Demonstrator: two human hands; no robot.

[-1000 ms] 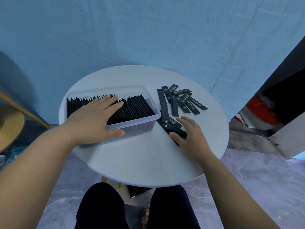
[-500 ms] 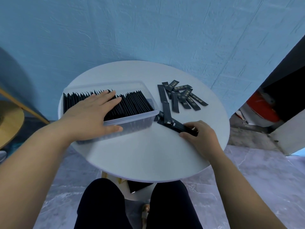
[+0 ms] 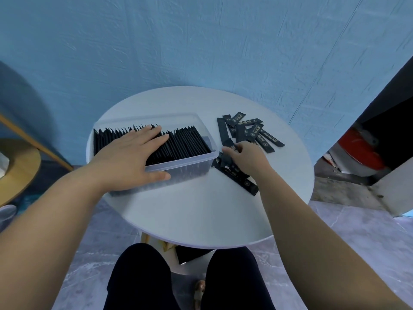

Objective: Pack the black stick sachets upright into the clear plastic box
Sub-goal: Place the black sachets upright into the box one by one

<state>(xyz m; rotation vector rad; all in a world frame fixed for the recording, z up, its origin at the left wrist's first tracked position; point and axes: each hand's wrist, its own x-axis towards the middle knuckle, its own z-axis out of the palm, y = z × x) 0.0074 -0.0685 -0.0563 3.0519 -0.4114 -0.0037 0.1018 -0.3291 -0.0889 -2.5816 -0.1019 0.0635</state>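
The right hand (image 3: 248,159) has moved up from the surface (image 3: 212,209) edge to the loose sachets (image 3: 250,130) at the box's (image 3: 190,172) 3 o'clock. A bundle (image 3: 242,183) lies under its wrist. Its fingers curl over one sachet, but I cannot tell if they grip it. The left hand (image 3: 131,157) still lies flat and released on the packed sachets (image 3: 185,142). It looks like another load is being gathered.

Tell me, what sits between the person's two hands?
The head view shows the right end of the clear plastic box, packed with upright sachets, between the left hand and the right hand.
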